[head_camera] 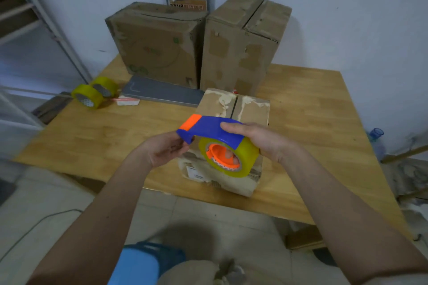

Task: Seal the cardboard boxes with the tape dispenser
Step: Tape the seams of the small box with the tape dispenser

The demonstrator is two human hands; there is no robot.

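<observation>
A blue and orange tape dispenser [208, 127] with a yellowish tape roll [247, 157] is held above a small cardboard box [250, 109] near the table's front edge. My right hand [259, 139] grips the dispenser over the top, fingers through the orange core. My left hand [166, 148] pinches the blue front end of the dispenser. The small box's top flaps are closed, with a dark seam and torn old tape. Two larger cardboard boxes [157, 46] [240, 44] stand at the back of the table.
Two spare yellow tape rolls [92, 92] lie at the wooden table's [97, 136] left corner, beside a grey flat slab [159, 93] and a paper scrap. A blue stool [143, 261] is below me. A plastic bottle [376, 134] stands past the right edge.
</observation>
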